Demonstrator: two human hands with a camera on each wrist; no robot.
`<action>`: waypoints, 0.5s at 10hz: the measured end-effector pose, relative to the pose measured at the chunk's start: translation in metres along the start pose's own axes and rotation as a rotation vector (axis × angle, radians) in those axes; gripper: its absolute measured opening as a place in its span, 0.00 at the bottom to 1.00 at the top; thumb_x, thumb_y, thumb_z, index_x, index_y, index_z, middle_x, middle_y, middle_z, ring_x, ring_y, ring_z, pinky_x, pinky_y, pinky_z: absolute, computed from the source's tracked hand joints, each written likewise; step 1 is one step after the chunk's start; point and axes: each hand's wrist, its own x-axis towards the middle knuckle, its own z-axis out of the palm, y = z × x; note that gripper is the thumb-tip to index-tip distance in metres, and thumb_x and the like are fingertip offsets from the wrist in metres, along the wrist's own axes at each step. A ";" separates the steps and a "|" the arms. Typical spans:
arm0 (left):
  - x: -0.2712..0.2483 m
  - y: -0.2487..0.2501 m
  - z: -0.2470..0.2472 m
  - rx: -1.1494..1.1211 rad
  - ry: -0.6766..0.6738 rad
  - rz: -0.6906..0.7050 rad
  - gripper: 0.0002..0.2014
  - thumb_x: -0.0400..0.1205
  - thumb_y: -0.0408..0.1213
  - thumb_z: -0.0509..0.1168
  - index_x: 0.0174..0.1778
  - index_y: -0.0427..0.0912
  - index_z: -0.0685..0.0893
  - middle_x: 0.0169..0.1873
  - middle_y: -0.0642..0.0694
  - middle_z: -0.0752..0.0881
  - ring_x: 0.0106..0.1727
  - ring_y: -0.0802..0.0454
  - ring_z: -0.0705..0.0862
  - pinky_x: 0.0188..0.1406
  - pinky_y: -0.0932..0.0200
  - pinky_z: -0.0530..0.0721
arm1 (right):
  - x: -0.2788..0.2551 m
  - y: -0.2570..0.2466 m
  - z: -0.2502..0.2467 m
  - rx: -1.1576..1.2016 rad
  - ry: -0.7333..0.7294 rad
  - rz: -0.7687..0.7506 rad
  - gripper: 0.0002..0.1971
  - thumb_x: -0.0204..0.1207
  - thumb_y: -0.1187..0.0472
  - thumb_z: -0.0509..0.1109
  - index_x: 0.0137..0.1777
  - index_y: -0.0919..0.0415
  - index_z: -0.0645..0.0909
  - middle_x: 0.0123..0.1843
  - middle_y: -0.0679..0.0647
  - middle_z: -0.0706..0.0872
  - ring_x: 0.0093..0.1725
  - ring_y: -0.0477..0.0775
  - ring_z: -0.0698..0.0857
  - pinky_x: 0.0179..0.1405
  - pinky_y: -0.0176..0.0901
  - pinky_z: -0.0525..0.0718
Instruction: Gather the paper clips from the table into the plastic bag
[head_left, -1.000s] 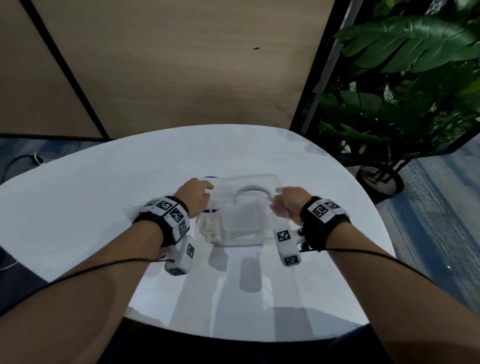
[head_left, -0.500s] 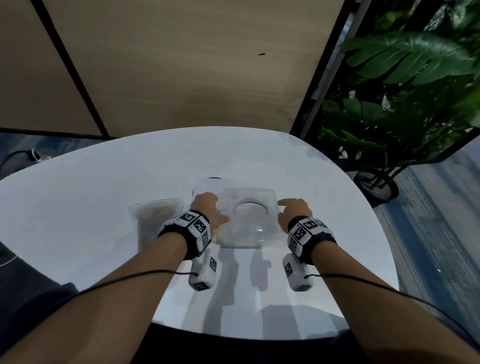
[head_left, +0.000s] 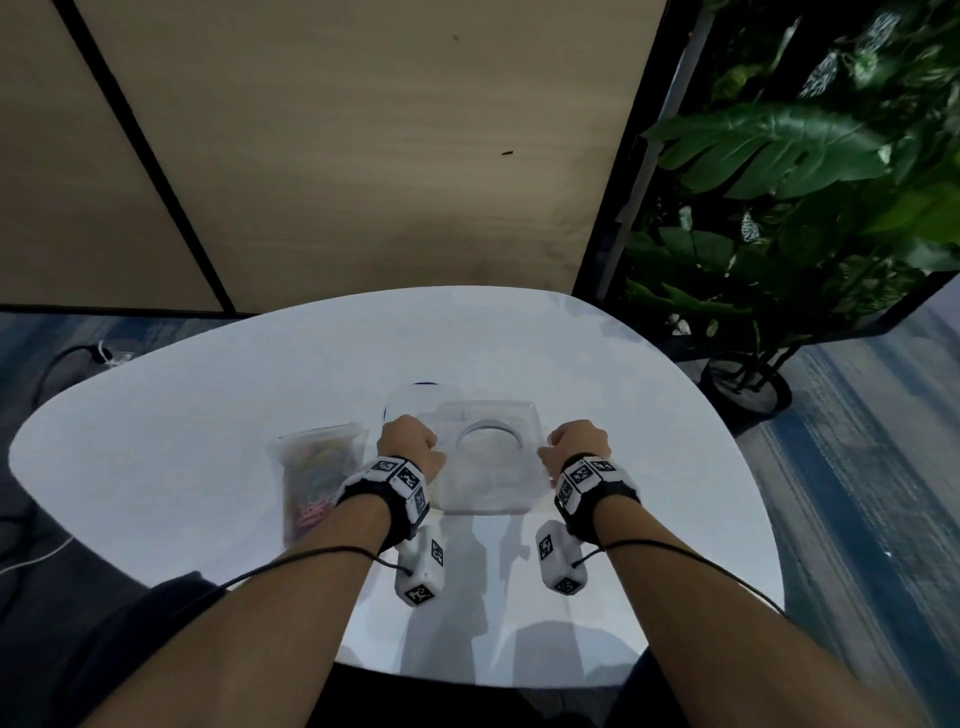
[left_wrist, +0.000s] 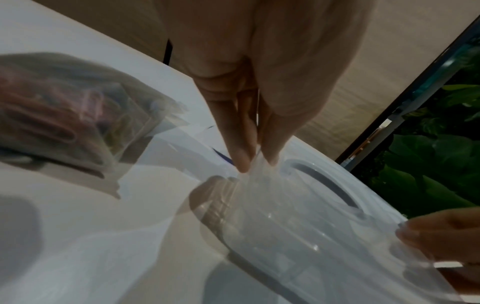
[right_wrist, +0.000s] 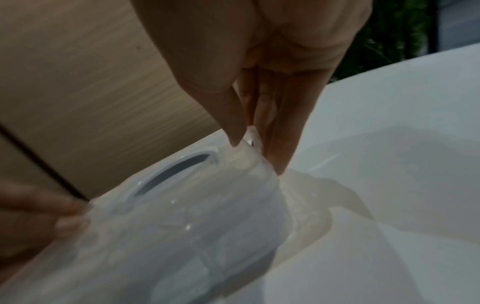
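Observation:
A clear plastic bag (head_left: 317, 478) filled with coloured paper clips lies on the white table (head_left: 208, 415), left of my left wrist; the left wrist view shows it too (left_wrist: 64, 123). Between my hands is a clear plastic box (head_left: 488, 467) with a curved grey slot in its top. My left hand (head_left: 410, 441) pinches its left rim between thumb and finger (left_wrist: 255, 164). My right hand (head_left: 574, 441) pinches the right rim (right_wrist: 257, 156). I cannot tell whether the box touches the table. No loose clips show.
A second clear piece with a dark blue edge (head_left: 426, 385) lies just behind the box. A large potted plant (head_left: 805, 182) stands off the table's right side. A wood-panelled wall (head_left: 363, 156) is behind. A cable (head_left: 78, 353) lies on the floor at left.
Both hands have brought the clear box down and nearer to me, from tilted up to lying flatter. The bag of clips has come into view left of my left wrist.

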 end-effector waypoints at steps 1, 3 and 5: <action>-0.008 0.008 -0.007 -0.008 -0.003 -0.037 0.08 0.70 0.33 0.77 0.37 0.52 0.86 0.34 0.44 0.84 0.37 0.46 0.82 0.44 0.67 0.81 | -0.009 -0.001 -0.002 -0.218 -0.009 -0.117 0.06 0.74 0.64 0.71 0.36 0.62 0.82 0.47 0.61 0.89 0.45 0.62 0.88 0.39 0.40 0.82; 0.008 0.008 -0.018 0.056 -0.108 -0.045 0.09 0.66 0.38 0.82 0.38 0.38 0.95 0.38 0.46 0.94 0.45 0.51 0.93 0.47 0.61 0.91 | -0.003 -0.023 -0.022 -0.544 -0.095 -0.190 0.05 0.75 0.64 0.69 0.39 0.61 0.77 0.51 0.58 0.87 0.53 0.59 0.87 0.41 0.43 0.81; 0.034 -0.010 -0.040 0.167 -0.117 0.014 0.21 0.71 0.55 0.78 0.55 0.48 0.86 0.52 0.51 0.88 0.60 0.52 0.86 0.63 0.62 0.81 | 0.033 -0.172 -0.117 -0.523 -0.084 -0.413 0.19 0.79 0.47 0.67 0.59 0.62 0.85 0.61 0.57 0.86 0.58 0.62 0.85 0.55 0.49 0.85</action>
